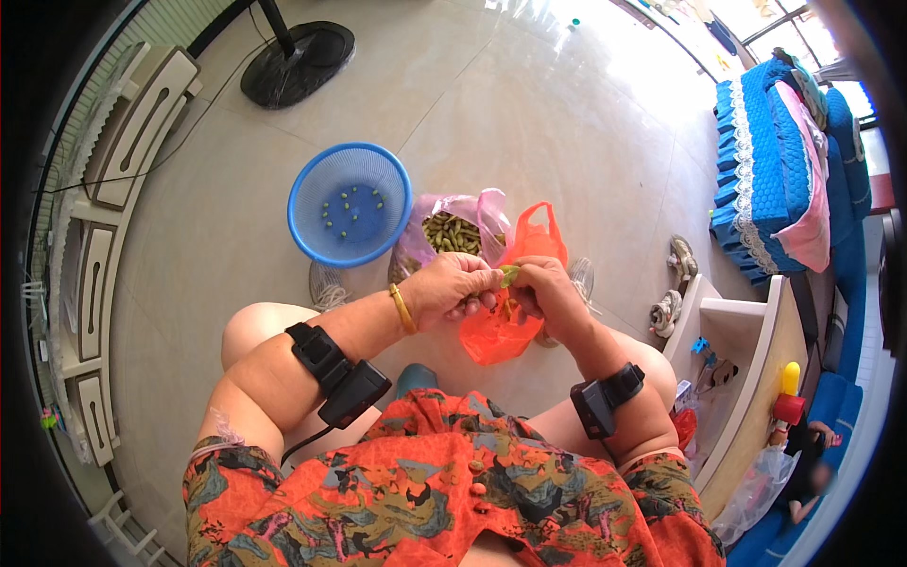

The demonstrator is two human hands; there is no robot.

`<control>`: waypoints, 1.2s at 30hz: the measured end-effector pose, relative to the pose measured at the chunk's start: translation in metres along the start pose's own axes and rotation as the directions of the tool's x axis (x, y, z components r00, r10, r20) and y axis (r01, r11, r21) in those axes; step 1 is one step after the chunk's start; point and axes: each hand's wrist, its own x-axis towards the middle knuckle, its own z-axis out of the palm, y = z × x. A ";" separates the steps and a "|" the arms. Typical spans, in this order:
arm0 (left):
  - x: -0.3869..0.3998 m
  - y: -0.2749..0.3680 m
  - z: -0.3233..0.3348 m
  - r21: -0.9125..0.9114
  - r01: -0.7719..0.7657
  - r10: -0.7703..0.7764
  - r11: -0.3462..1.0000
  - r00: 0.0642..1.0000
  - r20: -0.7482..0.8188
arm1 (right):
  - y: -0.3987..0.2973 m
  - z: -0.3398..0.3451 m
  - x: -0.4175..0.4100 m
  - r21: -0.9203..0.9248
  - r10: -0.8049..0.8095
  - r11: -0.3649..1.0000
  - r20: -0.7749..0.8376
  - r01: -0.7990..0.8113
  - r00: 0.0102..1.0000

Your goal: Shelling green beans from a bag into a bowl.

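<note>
Between my two hands is a green bean pod [508, 275], pinched at both ends. My left hand [457, 287], below a yellow bangle [402, 309], grips its left end with thumb and forefinger. The right end is in the fingers of my right hand [549, 290]. Beneath them an orange plastic bag [499, 337] lies spread with a few pods or shells in it. Just behind my hands, a pink plastic bag [489, 209] holds many bean pods [450, 234]. A blue mesh basket [303, 244] at the left has several shelled green beans [356, 205] on its bottom.
Shoes on my feet [327, 287] flank the bags. At the right stand a white wooden table with a shelf [733, 308] and a pair of shoes [666, 312]. A blue quilted sofa [762, 156] is beyond; a person [804, 461] sits at lower right. A black stand base [297, 67] rests far left.
</note>
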 end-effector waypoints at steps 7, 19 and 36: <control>-0.002 0.008 0.000 -0.051 -0.035 0.037 0.998 0.998 0.044 | 0.003 -0.002 0.002 0.122 -0.121 0.987 0.161 0.101 0.979; -0.003 0.004 -0.001 -0.280 -0.017 0.108 0.960 0.944 0.311 | 0.003 0.004 -0.003 0.348 -0.249 0.925 0.255 0.152 0.934; -0.007 0.015 -0.001 -0.066 -0.053 0.061 0.996 0.990 0.127 | 0.001 -0.003 -0.001 0.172 -0.136 0.980 0.190 0.103 0.972</control>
